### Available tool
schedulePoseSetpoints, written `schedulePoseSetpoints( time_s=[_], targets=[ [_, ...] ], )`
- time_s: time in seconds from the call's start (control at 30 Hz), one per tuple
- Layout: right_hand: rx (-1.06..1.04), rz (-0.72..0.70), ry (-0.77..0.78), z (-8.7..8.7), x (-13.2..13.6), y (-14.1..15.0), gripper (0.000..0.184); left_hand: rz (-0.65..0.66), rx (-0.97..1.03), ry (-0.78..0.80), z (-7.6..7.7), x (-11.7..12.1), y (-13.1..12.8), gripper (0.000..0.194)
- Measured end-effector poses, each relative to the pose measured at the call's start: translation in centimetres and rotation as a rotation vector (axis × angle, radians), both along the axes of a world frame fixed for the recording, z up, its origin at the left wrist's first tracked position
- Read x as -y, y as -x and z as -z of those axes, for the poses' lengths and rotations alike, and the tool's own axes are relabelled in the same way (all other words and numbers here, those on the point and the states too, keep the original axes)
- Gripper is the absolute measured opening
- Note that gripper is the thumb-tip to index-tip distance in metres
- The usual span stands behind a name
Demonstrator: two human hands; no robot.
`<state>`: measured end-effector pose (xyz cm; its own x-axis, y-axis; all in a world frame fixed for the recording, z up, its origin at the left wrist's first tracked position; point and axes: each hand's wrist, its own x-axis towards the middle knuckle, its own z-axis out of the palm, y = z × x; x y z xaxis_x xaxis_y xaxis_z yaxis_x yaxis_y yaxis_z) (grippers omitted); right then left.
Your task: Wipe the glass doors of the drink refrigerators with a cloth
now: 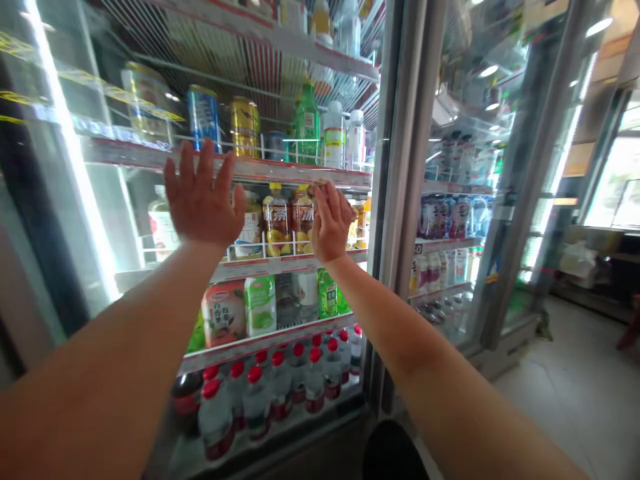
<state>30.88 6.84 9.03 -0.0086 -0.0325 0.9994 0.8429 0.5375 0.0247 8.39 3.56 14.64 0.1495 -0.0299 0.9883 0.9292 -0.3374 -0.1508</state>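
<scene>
My left hand [203,200] is raised with its fingers stretched out and spread. It holds nothing, and its fingertips reach the front rail of the can shelf [280,175] in the open drinks fridge. Just above it stand a blue can [203,117] and a gold can [245,125]. My right hand [330,223] is curled, fingers bent in at the shelf below that rail, beside yellow-labelled bottles [277,223]. What those fingers grip is hidden.
The fridge's glass door [55,200] stands open on the left. Lower shelves carry green cartons [260,305] and red-capped water bottles [280,383]. A steel post [405,200] separates a second, closed cooler [465,220]. Tiled floor [585,400] lies to the right.
</scene>
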Motion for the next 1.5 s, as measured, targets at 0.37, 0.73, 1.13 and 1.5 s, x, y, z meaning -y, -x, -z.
schedulePoseSetpoints(
  time_s=[0.37,0.73,1.13,1.5],
  targets=[
    [0.356,0.029,0.010,-1.2,1.0,-3.0,0.057,0.037,0.003,-0.015,0.0,0.5,-0.1,0.061],
    [0.551,-0.008,0.046,-0.8,1.1,-3.5,0.056,0.103,0.026,0.004,-0.1,0.6,-0.2,0.064],
    [0.605,0.053,0.039,-0.6,1.7,-2.6,0.050,0.057,0.005,-0.021,0.0,0.4,-0.1,0.064],
    [0.799,0.056,0.049,0.1,1.8,-2.7,0.051,0.003,-0.001,-0.055,-0.1,0.5,-0.1,0.057]
  ],
)
